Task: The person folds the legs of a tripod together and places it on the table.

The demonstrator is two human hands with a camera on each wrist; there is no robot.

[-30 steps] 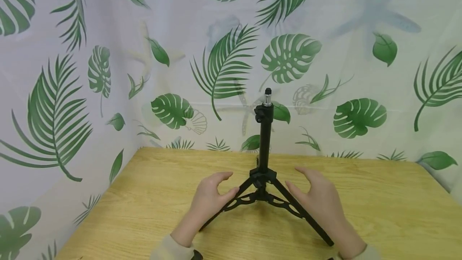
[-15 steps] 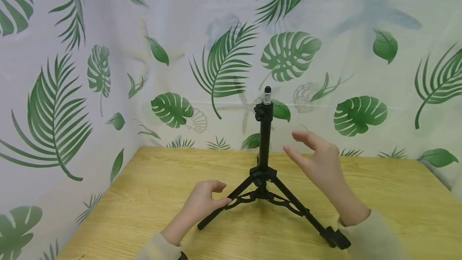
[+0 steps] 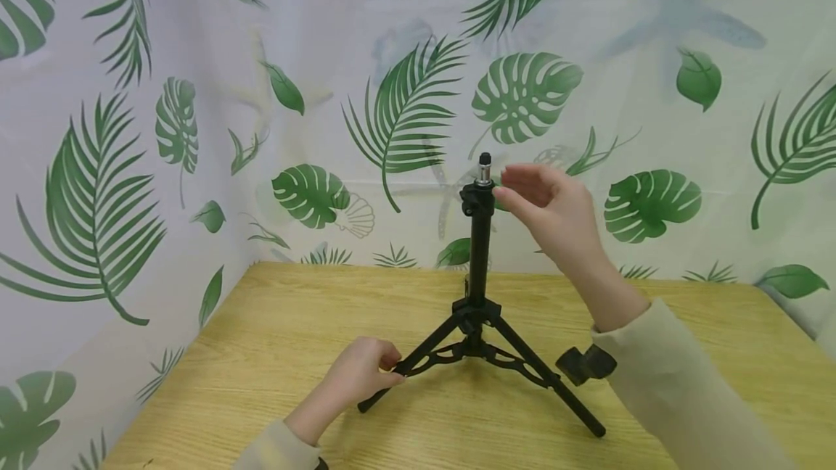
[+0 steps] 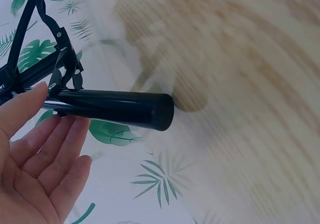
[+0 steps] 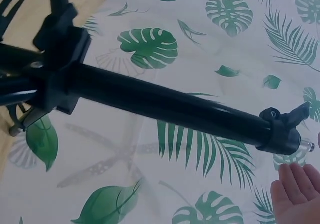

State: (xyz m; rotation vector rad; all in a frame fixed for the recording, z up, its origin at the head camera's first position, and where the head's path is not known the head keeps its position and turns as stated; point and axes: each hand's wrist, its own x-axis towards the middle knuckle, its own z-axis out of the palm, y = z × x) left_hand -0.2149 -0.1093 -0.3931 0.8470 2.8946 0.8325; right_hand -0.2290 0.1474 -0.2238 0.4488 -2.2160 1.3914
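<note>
A black light stand (image 3: pixel 480 260) stands upright on the wooden table with its legs spread. A silver spigot (image 3: pixel 484 171) with a black tip tops its column. My left hand (image 3: pixel 362 368) is at the left leg. In the left wrist view the thumb lies over that leg (image 4: pixel 120 107) and the fingers are against its underside. My right hand (image 3: pixel 564 216) is raised just right of the column's top, holding nothing, with thumb and fingers apart. The right wrist view shows its fingertips (image 5: pixel 295 176) near the collar and its locking knob (image 5: pixel 298 114).
Behind the table (image 3: pixel 294 310) hangs a white cloth (image 3: pixel 418 238) printed with green leaves, which also covers the left side. The right leg of the stand (image 3: pixel 575 405) reaches toward the front, below the right sleeve (image 3: pixel 679 376) and its wrist camera (image 3: pixel 585 365).
My right hand has risen from beside the right leg to the column's top. The left hand has slid down and left along the left leg, its fingers closing in on it. The stand stays put.
</note>
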